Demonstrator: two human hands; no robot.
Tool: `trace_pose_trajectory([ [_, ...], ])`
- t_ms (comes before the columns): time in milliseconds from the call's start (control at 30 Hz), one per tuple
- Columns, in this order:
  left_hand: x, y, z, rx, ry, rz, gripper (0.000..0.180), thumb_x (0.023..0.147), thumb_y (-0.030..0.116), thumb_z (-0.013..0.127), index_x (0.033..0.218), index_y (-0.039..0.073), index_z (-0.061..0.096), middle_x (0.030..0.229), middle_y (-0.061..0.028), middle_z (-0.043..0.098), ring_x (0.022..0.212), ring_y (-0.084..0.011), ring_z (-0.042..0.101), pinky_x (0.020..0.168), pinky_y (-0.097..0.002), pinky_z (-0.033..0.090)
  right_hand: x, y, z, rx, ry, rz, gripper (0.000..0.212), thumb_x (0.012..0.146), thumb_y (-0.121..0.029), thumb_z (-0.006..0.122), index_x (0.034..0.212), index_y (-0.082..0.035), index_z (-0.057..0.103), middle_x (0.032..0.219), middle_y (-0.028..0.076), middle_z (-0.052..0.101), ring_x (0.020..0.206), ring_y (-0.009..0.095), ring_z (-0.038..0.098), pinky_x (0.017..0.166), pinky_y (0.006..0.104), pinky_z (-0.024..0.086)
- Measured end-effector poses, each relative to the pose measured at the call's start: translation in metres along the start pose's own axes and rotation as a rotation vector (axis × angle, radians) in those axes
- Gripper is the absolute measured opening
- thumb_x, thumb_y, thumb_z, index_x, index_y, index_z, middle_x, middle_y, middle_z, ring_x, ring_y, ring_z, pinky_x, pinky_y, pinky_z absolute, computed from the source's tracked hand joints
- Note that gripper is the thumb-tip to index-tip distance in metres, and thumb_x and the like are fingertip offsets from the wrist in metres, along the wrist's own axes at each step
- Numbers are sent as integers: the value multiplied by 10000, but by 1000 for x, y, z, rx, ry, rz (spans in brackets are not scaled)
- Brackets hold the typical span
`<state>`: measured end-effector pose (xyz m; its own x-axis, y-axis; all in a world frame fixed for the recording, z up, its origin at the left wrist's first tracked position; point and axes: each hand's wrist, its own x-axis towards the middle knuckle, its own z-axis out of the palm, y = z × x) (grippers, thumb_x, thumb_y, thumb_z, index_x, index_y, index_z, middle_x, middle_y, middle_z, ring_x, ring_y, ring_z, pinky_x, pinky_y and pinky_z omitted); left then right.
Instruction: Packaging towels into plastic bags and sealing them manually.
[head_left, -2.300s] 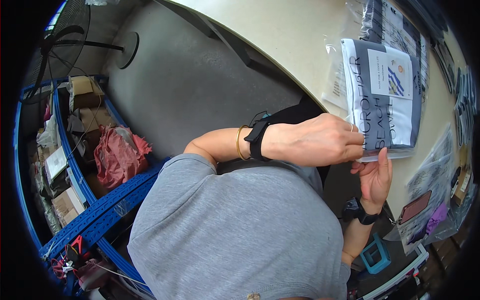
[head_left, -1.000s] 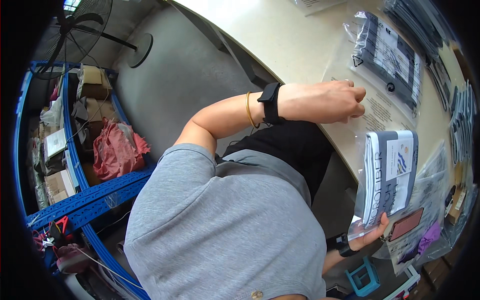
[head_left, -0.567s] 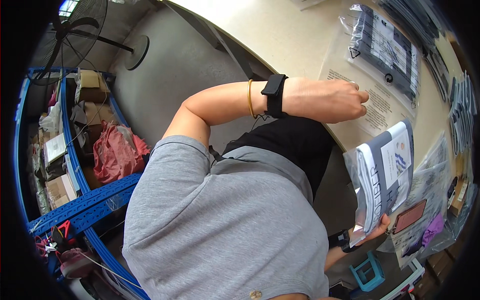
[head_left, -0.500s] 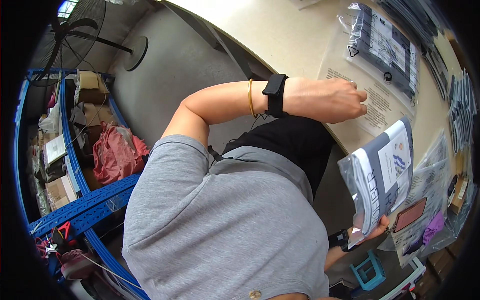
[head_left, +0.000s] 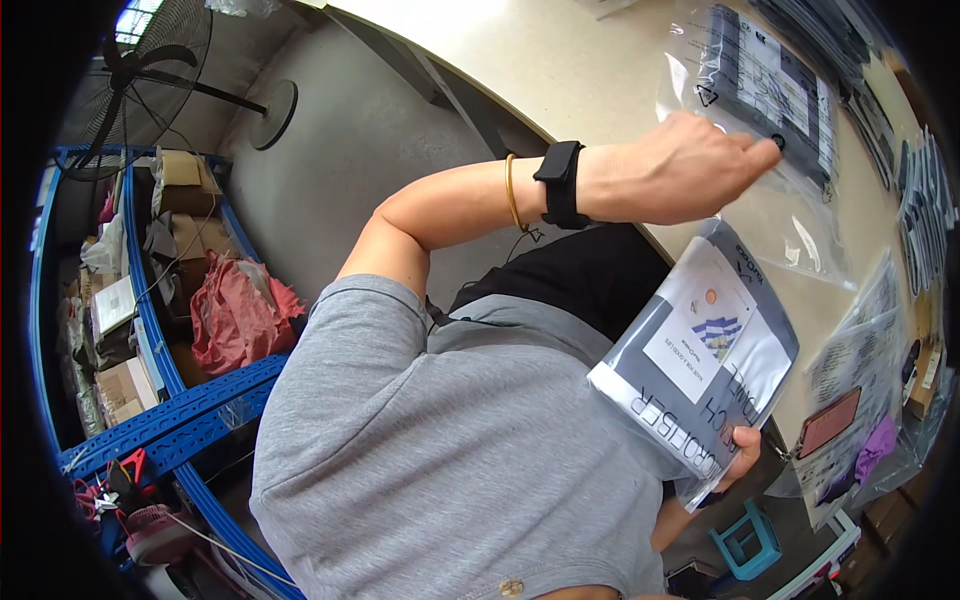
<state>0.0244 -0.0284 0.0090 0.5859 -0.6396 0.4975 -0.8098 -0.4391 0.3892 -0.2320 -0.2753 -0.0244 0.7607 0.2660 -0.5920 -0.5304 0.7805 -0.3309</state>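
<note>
Right hand (head_left: 742, 462) grips the towel pack (head_left: 700, 350) by its lower edge, long side slanting up-right beside the worktop (head_left: 560, 70) — left hand (head_left: 690, 170) is just beyond, fingers curled by a clear bag (head_left: 802, 240), can't tell if pinching it.

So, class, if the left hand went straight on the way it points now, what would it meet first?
The left hand would probably meet the wrapped grey towel lying on the table, though it may pass above it; depth is unclear.
</note>
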Motion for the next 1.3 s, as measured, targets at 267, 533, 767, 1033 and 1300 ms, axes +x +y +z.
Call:
trace_pose_trajectory([
  [267,-19,30,-18,-60,-43,244,149,782,92,574,851,43,451,713,-56,528,566,-218,599,461,-333,487,15,2,-19,142,-217,-335,739,750,-173,515,1400,73,263,1395,270,375,1249,419,428,1074,542,310],
  [533,-34,63,-26,-91,-73,298,116,773,108,562,796,26,483,616,-59,531,547,-212,612,441,-332,478,21,14,-18,252,-245,-511,557,856,-170,496,1356,48,381,1394,214,416,1264,357,426,1075,518,311],
  [767,-43,77,-29,95,47,267,139,720,127,582,760,43,479,611,-23,477,511,-142,560,384,-277,424,28,20,-7,342,-179,-583,495,881,-213,496,1306,35,438,1340,182,471,1230,317,449,1059,476,318],
  [1033,-39,104,-12,-66,99,300,165,690,165,592,711,42,484,587,-38,514,490,-173,580,401,-294,436,44,34,34,138,-335,-599,456,926,-253,457,1323,-31,428,1314,128,488,1218,261,455,1036,415,343],
  [1300,-44,118,-24,-170,112,338,157,696,146,587,746,31,493,592,-12,440,483,-123,531,375,-260,412,50,27,30,-26,-315,-620,387,951,-241,421,1270,-23,445,1258,86,504,1094,197,506,939,320,399],
])
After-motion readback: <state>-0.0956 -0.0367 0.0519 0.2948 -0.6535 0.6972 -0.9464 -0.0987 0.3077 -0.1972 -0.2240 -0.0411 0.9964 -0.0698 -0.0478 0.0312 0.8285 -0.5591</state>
